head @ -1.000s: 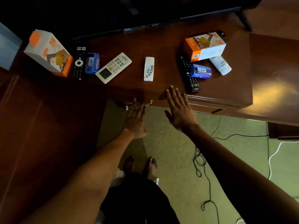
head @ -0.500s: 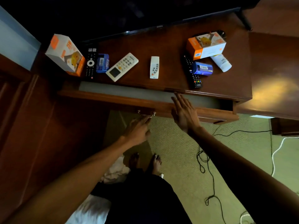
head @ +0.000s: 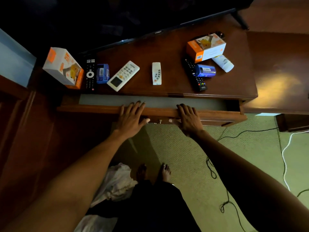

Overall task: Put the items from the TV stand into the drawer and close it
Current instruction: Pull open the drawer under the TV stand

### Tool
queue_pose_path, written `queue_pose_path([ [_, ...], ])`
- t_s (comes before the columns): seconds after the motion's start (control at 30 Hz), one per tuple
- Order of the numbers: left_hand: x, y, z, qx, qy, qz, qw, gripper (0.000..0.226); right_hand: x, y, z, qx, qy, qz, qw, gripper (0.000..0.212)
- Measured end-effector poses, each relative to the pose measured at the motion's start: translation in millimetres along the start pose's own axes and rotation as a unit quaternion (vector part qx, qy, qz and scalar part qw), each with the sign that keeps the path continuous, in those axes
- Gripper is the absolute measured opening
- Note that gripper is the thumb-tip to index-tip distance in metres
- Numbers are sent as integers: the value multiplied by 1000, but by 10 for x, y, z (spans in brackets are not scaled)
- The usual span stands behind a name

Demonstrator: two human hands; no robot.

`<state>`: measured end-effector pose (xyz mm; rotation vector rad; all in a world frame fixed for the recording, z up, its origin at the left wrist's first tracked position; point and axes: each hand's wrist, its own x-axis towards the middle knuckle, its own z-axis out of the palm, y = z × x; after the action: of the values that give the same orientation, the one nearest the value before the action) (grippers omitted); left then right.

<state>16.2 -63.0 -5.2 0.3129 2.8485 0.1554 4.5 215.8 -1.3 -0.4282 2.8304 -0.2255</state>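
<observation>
The drawer [head: 93,108] of the dark wooden TV stand [head: 167,47] stands partly open, showing a grey bottom. My left hand [head: 131,117] and my right hand [head: 189,117] both grip its front edge, fingers over the top. On the stand lie an orange-white box [head: 64,68], a black remote [head: 90,74], a blue pack [head: 102,75], a white AC remote [head: 123,75], a small white remote [head: 156,73], a second black remote [head: 194,76], a blue tube [head: 206,70], a white tube [head: 223,63] and another orange box [head: 206,47].
A TV [head: 117,19] stands at the back of the stand. Black cables [head: 217,164] and a white cable [head: 284,158] run over the green carpet. My feet [head: 153,171] and a white cloth [head: 115,181] are below. Wooden furniture flanks both sides.
The drawer went from closed to pulled partly open. Both hands moved from below the drawer front up onto its top edge.
</observation>
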Motion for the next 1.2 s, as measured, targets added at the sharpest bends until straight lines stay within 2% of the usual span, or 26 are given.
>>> queue_pose_path([
  [0.17,-186,58,46,-8,10,-3,1000,74,-220,-80,104,-6,29,4,1000,80],
  [0.4,-629,175,157,-10,-17,-2,1000,85,-722,-214,241,-7,10,15,1000,91],
  [0.77,-1266,310,346,-16,-27,0,1000,65,-1377,-390,415,-16,5,22,1000,83],
  [1.03,-1249,260,152,-57,-122,13,991,67,-1394,-409,252,33,-25,31,999,75],
  [1.1,-1188,219,-24,-115,-146,7,983,65,-1294,-410,144,60,-25,29,997,71],
  [1.13,-1156,192,-136,-163,-130,-7,978,61,-1209,-422,69,68,-14,24,997,68],
  [1.2,-1094,101,-390,-229,-15,-36,973,51,-981,-497,-136,85,8,11,996,62],
])
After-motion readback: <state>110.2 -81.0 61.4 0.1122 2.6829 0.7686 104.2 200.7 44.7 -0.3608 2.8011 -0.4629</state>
